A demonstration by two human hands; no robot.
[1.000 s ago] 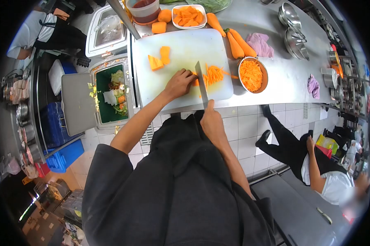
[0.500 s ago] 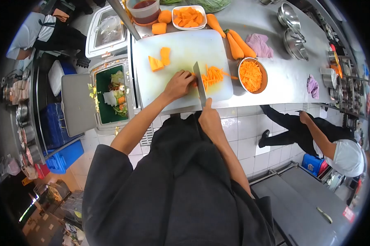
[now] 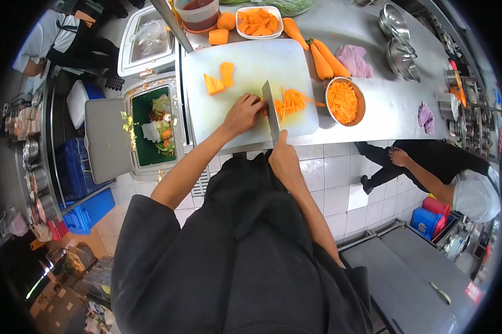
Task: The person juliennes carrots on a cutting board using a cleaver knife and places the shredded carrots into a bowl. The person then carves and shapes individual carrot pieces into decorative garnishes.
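On the white cutting board [image 3: 206, 119], my left hand [image 3: 243, 115] presses with curled fingers on a carrot piece, mostly hidden, with a little orange showing beside the blade. My right hand [image 3: 285, 161] grips a knife [image 3: 271, 111], its broad blade against the fingertips of my left hand. Cut carrot strips [image 3: 291, 104] lie in a heap right of the blade. Farther back on the board are two carrot chunks [image 3: 227, 74]. A metal bowl [image 3: 363, 109] of carrot shreds [image 3: 342, 102] stands at the board's right edge.
Whole carrots [image 3: 321, 60], a pink cloth [image 3: 355, 60] and a white dish [image 3: 281, 32] of carrot pieces sit behind the board. Steel bowls [image 3: 402, 60] stand farther right. Left is an open waste bin [image 3: 150, 89]. Other people [image 3: 451, 167] stand at right and far left.
The blade and both hands stay in nearly the same place. At right, the other person has shifted, with a hand and legs in new positions. The view has moved slightly.
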